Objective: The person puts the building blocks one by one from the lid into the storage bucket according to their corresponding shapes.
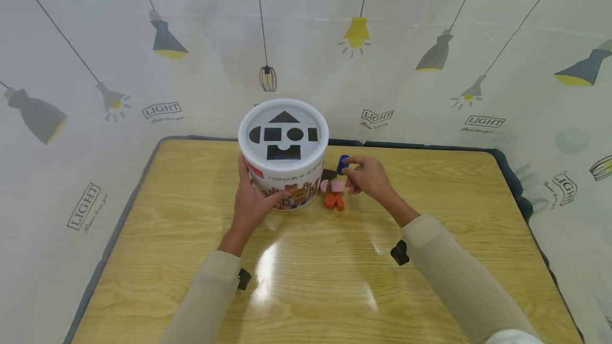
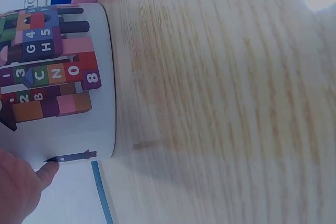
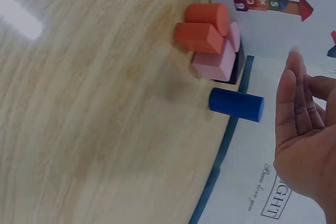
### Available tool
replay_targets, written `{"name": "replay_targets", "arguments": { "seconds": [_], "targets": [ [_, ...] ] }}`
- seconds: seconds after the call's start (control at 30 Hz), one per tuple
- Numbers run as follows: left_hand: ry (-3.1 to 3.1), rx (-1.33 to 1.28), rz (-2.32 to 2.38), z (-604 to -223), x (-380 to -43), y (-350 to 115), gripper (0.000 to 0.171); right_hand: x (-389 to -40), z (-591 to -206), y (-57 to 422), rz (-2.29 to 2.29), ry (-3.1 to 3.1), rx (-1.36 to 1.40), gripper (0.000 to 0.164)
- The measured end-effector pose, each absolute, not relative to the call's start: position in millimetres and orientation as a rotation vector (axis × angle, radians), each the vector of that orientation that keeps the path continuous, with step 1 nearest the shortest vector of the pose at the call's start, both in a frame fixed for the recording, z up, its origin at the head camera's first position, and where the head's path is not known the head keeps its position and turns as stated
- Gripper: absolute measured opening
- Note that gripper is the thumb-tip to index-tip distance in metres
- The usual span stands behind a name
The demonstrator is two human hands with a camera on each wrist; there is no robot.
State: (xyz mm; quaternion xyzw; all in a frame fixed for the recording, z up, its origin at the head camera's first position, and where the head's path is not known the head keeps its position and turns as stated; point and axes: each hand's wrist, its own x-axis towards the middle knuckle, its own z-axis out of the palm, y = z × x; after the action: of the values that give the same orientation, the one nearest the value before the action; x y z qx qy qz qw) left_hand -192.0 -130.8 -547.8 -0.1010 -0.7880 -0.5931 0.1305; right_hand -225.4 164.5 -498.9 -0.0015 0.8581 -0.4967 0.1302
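A white toy-block bucket (image 1: pixel 314 166) stands at the back of the table, its lid pierced by shaped holes. My left hand (image 1: pixel 251 198) holds its left side, thumb across the printed front; in the left wrist view that thumb (image 2: pixel 48 174) lies against the wall. Right of the bucket, a blue cylinder (image 3: pixel 236 104) stands upright. My right hand (image 1: pixel 367 177) is beside it, fingertips overlapping its edge in the head view; the right wrist view shows the fingers (image 3: pixel 293 98) fairly straight and apart from it. Pink blocks (image 3: pixel 214 64) and orange blocks (image 3: pixel 199 38) sit between cylinder and bucket.
A dark block (image 1: pixel 329 174) sits behind the pink ones, close against the bucket. The wooden table (image 1: pixel 306 280) ends just behind the bucket at a dark edge, where a wall covering (image 1: pixel 306 25) printed with lamps rises.
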Motion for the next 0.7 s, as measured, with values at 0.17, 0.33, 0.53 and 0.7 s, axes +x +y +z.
{"name": "replay_targets", "arguments": {
  "seconds": [0.17, 0.33, 0.53, 0.7],
  "targets": [
    [-2.305, -0.282, -1.71, -548, -191, -131, 0.136, -225, -515, 166, -1.42, 2.493, 0.012, 0.038],
    [-2.318, -0.271, -1.695, -548, -190, -132, 0.134, -224, -530, 164, -1.406, 2.479, 0.031, 0.037],
    [-2.321, -0.259, -1.703, -548, -191, -132, 0.135, -223, -540, 163, -1.348, 2.446, 0.071, 0.039],
    [-2.334, -0.25, -1.697, -548, -191, -133, 0.135, -221, -544, 163, -1.316, 2.443, 0.074, 0.039]
  ]
}}
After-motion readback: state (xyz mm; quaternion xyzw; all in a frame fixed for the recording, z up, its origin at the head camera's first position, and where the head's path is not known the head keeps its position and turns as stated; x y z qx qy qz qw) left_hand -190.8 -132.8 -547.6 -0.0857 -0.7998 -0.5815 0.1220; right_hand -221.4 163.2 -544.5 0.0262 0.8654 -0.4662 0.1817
